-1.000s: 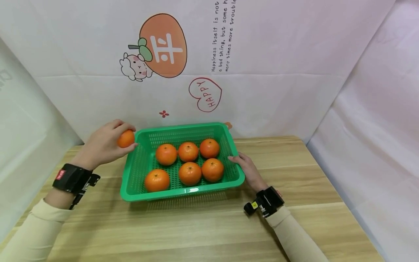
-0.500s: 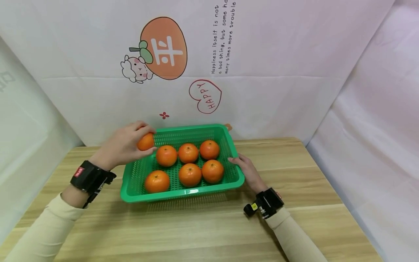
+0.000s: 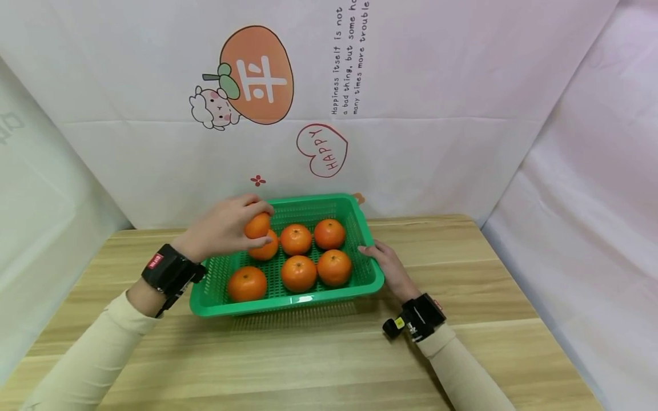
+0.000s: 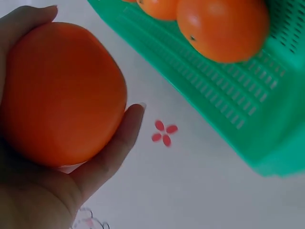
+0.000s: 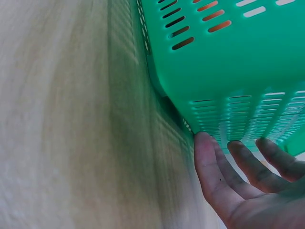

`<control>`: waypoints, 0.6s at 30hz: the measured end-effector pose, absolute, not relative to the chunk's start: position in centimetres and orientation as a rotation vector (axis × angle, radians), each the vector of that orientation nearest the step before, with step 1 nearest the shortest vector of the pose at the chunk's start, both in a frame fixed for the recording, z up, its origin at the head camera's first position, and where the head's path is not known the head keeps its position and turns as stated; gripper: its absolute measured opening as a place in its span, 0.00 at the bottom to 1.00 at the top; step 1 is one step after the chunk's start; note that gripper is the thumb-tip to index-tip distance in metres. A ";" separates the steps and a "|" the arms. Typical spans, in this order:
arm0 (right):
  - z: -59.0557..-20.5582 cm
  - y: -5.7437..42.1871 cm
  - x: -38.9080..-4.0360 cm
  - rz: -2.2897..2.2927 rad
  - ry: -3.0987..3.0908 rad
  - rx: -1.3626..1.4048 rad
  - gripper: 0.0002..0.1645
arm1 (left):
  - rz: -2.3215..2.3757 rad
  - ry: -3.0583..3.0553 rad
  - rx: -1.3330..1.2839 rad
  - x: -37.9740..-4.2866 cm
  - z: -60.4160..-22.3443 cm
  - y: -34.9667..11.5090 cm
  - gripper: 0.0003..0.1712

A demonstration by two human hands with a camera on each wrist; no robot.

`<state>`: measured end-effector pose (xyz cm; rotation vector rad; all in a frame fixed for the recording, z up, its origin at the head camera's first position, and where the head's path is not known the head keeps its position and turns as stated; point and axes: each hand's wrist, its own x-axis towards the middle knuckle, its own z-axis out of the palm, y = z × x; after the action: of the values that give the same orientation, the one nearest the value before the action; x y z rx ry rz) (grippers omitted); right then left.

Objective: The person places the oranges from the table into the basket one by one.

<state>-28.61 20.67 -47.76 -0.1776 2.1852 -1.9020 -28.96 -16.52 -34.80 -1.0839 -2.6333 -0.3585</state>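
Observation:
My left hand (image 3: 223,228) holds an orange (image 3: 257,225) between thumb and fingers, above the back left of the green plastic basket (image 3: 288,301). It partly hides another orange (image 3: 264,250) in the head view. In the left wrist view the held orange (image 4: 64,95) fills the grasp, apart from the basket wall (image 4: 190,86). My right hand (image 3: 390,268) grips the basket's right side, its thumb over the rim. From the right wrist, fingertips (image 5: 205,140) touch the slotted outer wall (image 5: 224,62). Several more oranges (image 3: 299,274) lie in two rows inside.
The basket stands on a wooden table (image 3: 308,359). A white printed cloth (image 3: 437,85) hangs behind the table, and pale cloth also hangs at both sides. Each wrist wears a black camera mount (image 3: 172,271).
My left hand has carried the orange rightward, from beside the basket's left rim to over its inside. The right hand and the basket have stayed in place.

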 end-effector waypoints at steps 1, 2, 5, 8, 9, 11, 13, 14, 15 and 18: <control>-47.7 20.7 -28.6 -1.899 2.188 -0.177 0.38 | -0.355 -2.639 -1.094 -29.1 -34.9 -16.2 0.25; -47.7 20.7 -28.6 -1.895 2.190 -0.175 0.38 | -0.354 -2.645 -1.099 -29.2 -34.9 -15.9 0.25; -47.7 20.7 -28.6 -1.896 2.191 -0.176 0.38 | -0.358 -2.669 -1.114 -29.6 -35.1 -14.9 0.26; -47.7 20.8 -28.7 -1.909 2.187 -0.176 0.38 | -0.371 -2.729 -1.106 -30.0 -35.3 -14.0 0.26; -47.7 20.8 -28.7 -1.915 2.185 -0.178 0.37 | -0.375 -2.760 -1.100 -30.1 -35.4 -13.7 0.27; -47.6 20.8 -28.7 -1.921 2.178 -0.187 0.37 | -0.389 -2.842 -1.069 -30.4 -35.6 -13.3 0.29; -47.7 20.8 -28.7 -1.919 2.177 -0.199 0.37 | -0.396 -2.927 -1.034 -30.6 -35.9 -12.9 0.31; -47.7 20.8 -28.7 -1.917 2.177 -0.206 0.37 | -0.404 -2.966 -1.020 -30.6 -36.0 -12.8 0.32; -47.7 20.8 -28.7 -1.915 2.176 -0.212 0.37 | -0.406 -3.000 -1.009 -30.8 -36.1 -12.7 0.34; -47.7 20.9 -28.6 -1.911 2.178 -0.224 0.37 | -0.406 -3.074 -0.994 -31.2 -36.6 -12.5 0.36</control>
<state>-28.64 20.90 -47.68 -0.2243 2.1781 -1.9109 -31.18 -12.46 -36.56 -0.9937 -3.0740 -0.4057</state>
